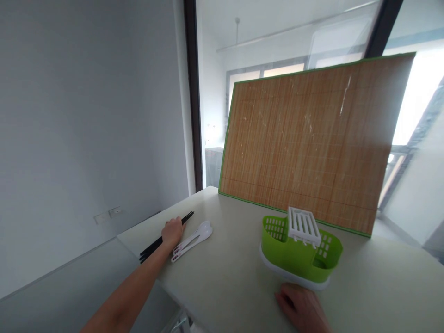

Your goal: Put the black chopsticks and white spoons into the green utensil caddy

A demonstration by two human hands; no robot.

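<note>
My left hand [172, 230] is closed around a bundle of black chopsticks [151, 249] at the table's left side. Their thin ends stick out past my fingers, while the thick ends point toward me. Just right of that hand lie white spoons [194, 239] with patterned handle ends, partly overlapping. A green utensil holder [290, 249] with a white base stands upright on the right, a slotted white rack [304, 225] across its middle. Directly in front of its base, my right hand [301, 303] rests on the table with curled fingers, and I see nothing held in it.
The white table [222, 277] ends in a corner edge at the lower left. A bamboo mat [305, 143] with green trim leans upright against the glass at the back. On the left is a grey wall [97, 115] with sockets [108, 215] low down.
</note>
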